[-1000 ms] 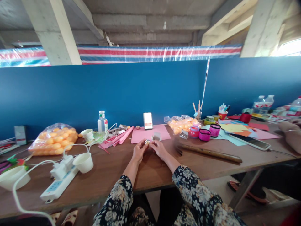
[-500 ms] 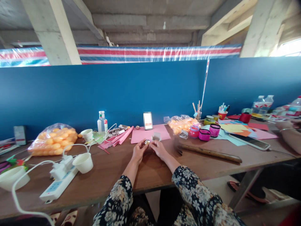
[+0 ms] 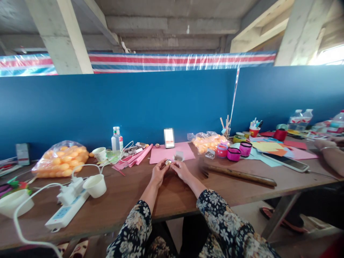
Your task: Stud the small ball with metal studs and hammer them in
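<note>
Paper sheet [image 3: 172, 152] on bench [image 3: 129, 195]. Left of it: paper strips [image 3: 135, 157], bottle [image 3: 117, 139], bag of balls [image 3: 61, 158]. Right: second bag of balls [image 3: 208, 141], rod [image 3: 239, 174]. Just before it: small round piece [image 3: 168, 162] between left hand [image 3: 158, 173] and right hand [image 3: 182, 171].

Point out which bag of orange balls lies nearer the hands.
The smaller bag at the right, just behind the right hand and beside the pink paper. The fuller bag sits far to the left, past the white cup.

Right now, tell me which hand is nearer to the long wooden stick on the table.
Right. The right hand sits just left of the wooden stick; the left hand is farther left, beyond the right one. Both pinch a small shiny object between them.
</note>
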{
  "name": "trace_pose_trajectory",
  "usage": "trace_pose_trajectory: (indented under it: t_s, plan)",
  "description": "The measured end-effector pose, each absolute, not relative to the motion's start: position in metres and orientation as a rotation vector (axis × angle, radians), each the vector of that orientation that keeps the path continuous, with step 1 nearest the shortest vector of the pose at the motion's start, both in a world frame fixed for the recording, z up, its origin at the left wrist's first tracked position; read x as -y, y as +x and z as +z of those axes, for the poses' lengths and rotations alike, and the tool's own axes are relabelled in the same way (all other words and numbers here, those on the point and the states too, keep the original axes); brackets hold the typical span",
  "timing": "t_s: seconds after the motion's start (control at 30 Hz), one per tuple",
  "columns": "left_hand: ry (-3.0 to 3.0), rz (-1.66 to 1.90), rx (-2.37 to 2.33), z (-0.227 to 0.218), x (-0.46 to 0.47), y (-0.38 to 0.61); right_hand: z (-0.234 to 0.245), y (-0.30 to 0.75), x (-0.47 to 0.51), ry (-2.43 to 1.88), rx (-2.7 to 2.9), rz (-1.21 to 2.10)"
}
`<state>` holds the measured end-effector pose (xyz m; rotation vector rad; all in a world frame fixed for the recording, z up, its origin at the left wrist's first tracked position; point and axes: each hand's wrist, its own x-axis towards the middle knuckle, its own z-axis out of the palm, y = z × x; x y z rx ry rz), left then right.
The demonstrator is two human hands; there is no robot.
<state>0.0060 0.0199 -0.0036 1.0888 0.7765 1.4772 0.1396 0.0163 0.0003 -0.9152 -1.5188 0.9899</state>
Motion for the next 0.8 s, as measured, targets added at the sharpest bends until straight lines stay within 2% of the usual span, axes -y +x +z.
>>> trace_pose_trajectory:
  t_s: [0.8]
  plan:
    - [1.081, 1.457, -0.801, -0.0029, -0.0181, 0.0057, -0.0017, 0.1384, -0.0182, -0.909, 1.497, 1.023]
